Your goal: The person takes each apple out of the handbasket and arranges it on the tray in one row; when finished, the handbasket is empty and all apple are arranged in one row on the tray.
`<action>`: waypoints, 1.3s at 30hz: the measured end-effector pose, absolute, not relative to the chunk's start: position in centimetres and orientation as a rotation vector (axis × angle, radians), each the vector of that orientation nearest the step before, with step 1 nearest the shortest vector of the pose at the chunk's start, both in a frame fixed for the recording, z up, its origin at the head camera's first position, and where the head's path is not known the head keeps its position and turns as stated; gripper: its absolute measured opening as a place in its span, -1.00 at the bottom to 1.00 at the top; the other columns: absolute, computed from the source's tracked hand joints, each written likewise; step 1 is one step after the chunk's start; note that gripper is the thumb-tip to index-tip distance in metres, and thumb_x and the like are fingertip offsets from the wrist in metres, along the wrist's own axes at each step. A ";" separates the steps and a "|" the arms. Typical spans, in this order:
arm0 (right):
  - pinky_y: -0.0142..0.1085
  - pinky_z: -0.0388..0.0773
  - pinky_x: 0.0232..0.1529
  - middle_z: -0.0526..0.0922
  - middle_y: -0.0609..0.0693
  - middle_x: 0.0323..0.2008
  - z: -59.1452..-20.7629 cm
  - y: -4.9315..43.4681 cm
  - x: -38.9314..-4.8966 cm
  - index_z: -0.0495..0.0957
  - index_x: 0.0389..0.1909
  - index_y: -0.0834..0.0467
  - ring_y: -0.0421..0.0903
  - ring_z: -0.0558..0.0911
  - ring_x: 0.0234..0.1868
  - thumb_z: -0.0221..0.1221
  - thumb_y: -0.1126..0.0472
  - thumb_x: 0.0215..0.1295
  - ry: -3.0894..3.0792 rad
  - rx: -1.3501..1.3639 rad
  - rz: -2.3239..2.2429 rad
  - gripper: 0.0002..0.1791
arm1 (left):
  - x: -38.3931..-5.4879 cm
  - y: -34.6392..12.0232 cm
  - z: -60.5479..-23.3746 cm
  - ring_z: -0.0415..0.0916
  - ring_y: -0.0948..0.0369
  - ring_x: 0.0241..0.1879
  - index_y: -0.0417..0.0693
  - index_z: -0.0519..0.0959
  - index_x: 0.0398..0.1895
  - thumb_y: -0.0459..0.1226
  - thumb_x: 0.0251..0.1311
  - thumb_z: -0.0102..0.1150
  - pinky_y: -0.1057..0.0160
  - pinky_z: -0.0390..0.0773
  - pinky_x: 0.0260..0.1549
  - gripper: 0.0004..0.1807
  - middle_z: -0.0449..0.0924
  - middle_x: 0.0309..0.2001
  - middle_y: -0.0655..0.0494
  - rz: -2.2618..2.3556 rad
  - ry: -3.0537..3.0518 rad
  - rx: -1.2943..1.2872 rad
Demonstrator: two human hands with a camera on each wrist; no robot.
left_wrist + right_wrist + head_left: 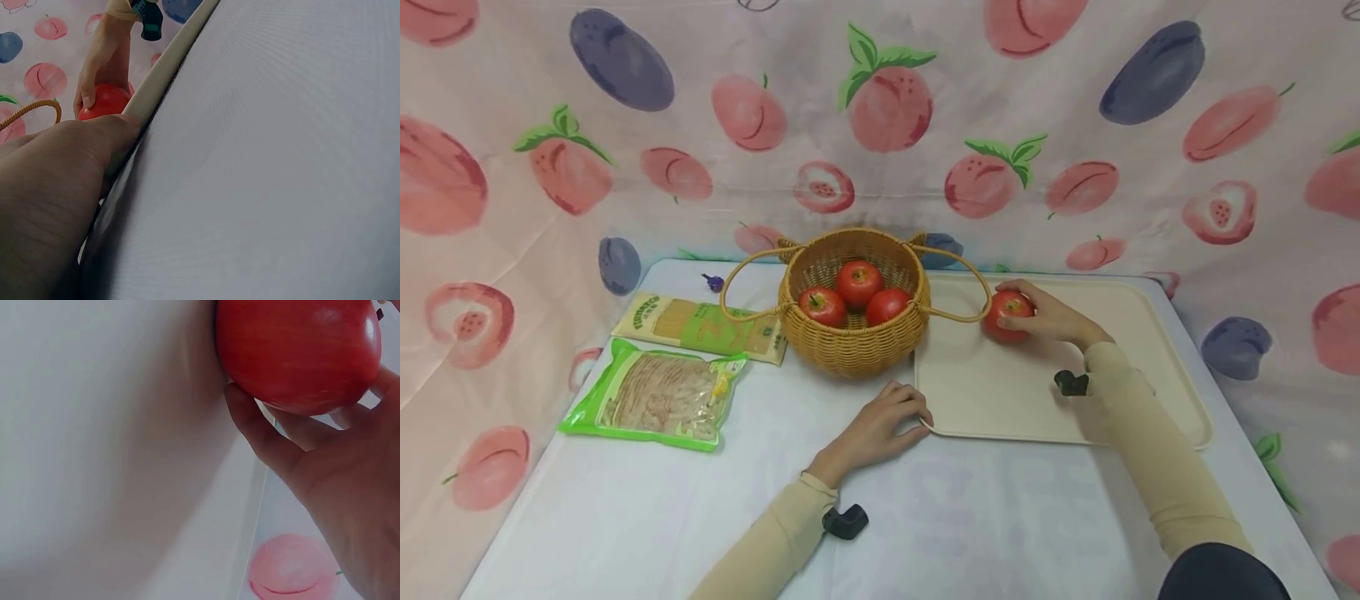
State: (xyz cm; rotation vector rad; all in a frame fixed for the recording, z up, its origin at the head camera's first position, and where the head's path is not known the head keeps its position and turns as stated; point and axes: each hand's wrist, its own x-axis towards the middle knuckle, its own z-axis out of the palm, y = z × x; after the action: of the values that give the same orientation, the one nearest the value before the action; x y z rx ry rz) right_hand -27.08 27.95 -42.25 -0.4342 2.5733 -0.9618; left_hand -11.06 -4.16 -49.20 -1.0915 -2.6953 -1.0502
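Observation:
My right hand (1051,314) grips a red apple (1008,316) over the back left part of a cream tray (1000,392). The right wrist view shows the apple (300,350) low against the tray surface, with the fingers curled around its side. My left hand (880,425) holds the tray's front left corner, its thumb (119,128) on the rim in the left wrist view. Left of the tray stands a round wicker basket (853,350) with two loop handles and three red apples (859,284) inside. One handle reaches over the tray, close beside the held apple.
On the left of the white-covered table (625,517) lie a green-edged bag (658,396) of brownish food and a flat yellow-green packet (700,325). A small purple item (714,283) lies behind them. Fruit-print cloth (887,183) hangs behind and at both sides.

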 end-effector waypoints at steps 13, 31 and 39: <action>0.23 0.27 0.26 0.27 0.12 0.28 -42.2 28.2 -27.1 0.13 0.34 -0.18 0.15 0.29 0.27 0.21 -0.20 0.16 2.547 -0.413 -0.959 -0.25 | -11.1 -4.2 -49.4 0.29 0.37 -0.03 0.24 0.59 -0.25 -0.15 0.21 0.20 0.34 0.44 0.03 -0.93 0.46 -0.14 0.36 -1.067 -2.701 -1.088; 0.14 0.25 0.33 0.33 0.07 0.29 -39.8 28.1 -26.8 0.25 0.30 0.05 0.11 0.31 0.33 0.17 0.03 0.28 2.542 -0.597 -1.139 -0.41 | -10.9 -4.2 -49.4 0.30 0.34 -0.05 0.22 0.59 -0.25 -0.14 0.21 0.21 0.34 0.44 0.01 -0.92 0.47 -0.15 0.34 -1.049 -2.688 -1.084; 0.13 0.18 0.37 0.38 0.09 0.23 -39.0 27.5 -27.2 0.29 0.26 0.10 0.13 0.33 0.30 0.16 0.11 0.30 2.596 -0.653 -1.158 -0.47 | -11.0 -4.2 -49.1 0.30 0.34 -0.05 0.22 0.59 -0.25 -0.16 0.20 0.21 0.34 0.45 0.00 -0.93 0.47 -0.15 0.33 -1.052 -2.693 -1.084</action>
State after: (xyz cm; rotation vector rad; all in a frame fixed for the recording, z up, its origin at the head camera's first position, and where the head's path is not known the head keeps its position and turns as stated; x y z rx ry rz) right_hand -27.25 27.47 -39.02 -0.6534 2.5955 -1.1585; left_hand -10.97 -4.18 -49.08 -1.0843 -2.6932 -1.0516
